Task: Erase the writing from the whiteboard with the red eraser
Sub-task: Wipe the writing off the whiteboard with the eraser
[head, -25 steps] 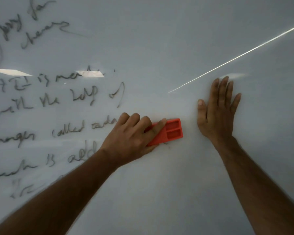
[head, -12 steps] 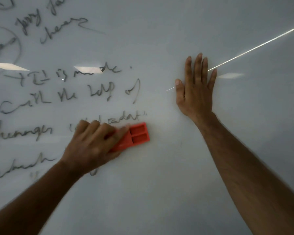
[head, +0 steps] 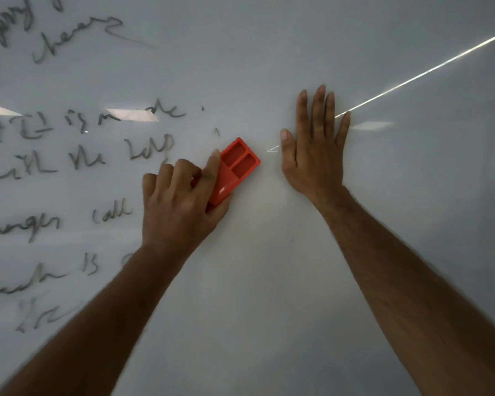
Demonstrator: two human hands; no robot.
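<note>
A whiteboard [head: 269, 281] fills the view. Several lines of dark handwriting [head: 83, 161] cover its left part. My left hand [head: 180, 204] grips a red eraser [head: 235, 167] and presses it flat on the board, tilted up to the right, just right of the writing. My right hand [head: 315, 147] lies flat on the board with fingers spread, a little to the right of the eraser and apart from it. A small stray ink mark [head: 217, 132] sits above the eraser.
The board's right and lower parts carry no writing. A bright thin line of reflected light [head: 426, 71] runs diagonally at the upper right. Pale ceiling-light reflections [head: 132, 114] lie over the writing at left.
My left hand has swept the eraser up and to the right. The ends of the middle lines, "of" and the word after "call", are wiped away. My right hand stays flat on the board.
</note>
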